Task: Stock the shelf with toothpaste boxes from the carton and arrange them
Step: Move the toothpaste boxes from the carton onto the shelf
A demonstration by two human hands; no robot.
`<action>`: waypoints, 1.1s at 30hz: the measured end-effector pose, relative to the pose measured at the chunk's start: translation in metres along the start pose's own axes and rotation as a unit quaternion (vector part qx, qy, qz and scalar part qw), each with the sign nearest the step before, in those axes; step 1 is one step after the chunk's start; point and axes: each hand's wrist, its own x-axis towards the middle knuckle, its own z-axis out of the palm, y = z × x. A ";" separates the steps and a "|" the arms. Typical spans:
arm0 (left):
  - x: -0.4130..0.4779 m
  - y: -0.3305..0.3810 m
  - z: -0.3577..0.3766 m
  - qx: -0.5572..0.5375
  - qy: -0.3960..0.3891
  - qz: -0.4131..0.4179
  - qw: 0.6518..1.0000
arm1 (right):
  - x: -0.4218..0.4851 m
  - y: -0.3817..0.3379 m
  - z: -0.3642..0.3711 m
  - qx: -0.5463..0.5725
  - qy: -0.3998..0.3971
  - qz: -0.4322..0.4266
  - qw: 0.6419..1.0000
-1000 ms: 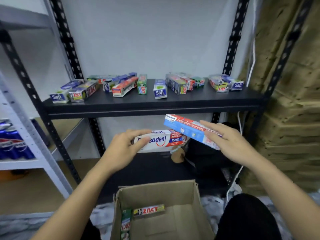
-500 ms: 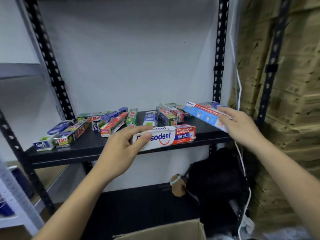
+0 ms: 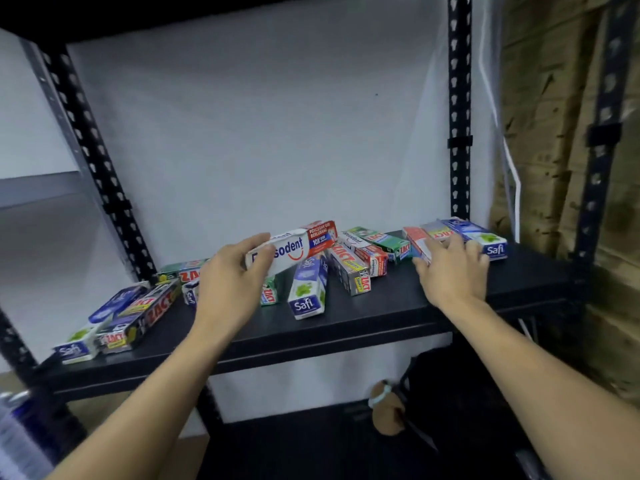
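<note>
Toothpaste box [image 3: 298, 245]: left hand [image 3: 235, 282] pinches its left end, holding it over the middle pile [image 3: 308, 289] on the shelf [image 3: 381, 317]. Right hand [image 3: 450, 271] covers a second box [image 3: 417, 245] far right; blurred, probably curled round it. Lay both flat in bare gaps, labels forward, not on the pile.

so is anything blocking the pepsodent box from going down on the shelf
Yes: under the Pepsodent box in the left hand lie a Safi box and a green Zact box; bare shelf shows to their right.
</note>
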 end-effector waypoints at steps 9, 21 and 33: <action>0.065 -0.021 0.052 0.036 0.003 -0.035 0.999 | 0.001 0.008 0.008 -0.004 -0.024 -0.045 0.999; 0.130 -0.054 0.121 0.066 -0.104 -0.068 0.990 | 0.007 0.008 0.010 -0.014 -0.036 -0.050 0.998; 0.170 -0.079 0.156 0.269 -0.282 -0.059 0.919 | 0.010 0.009 0.018 -0.005 -0.019 -0.049 0.999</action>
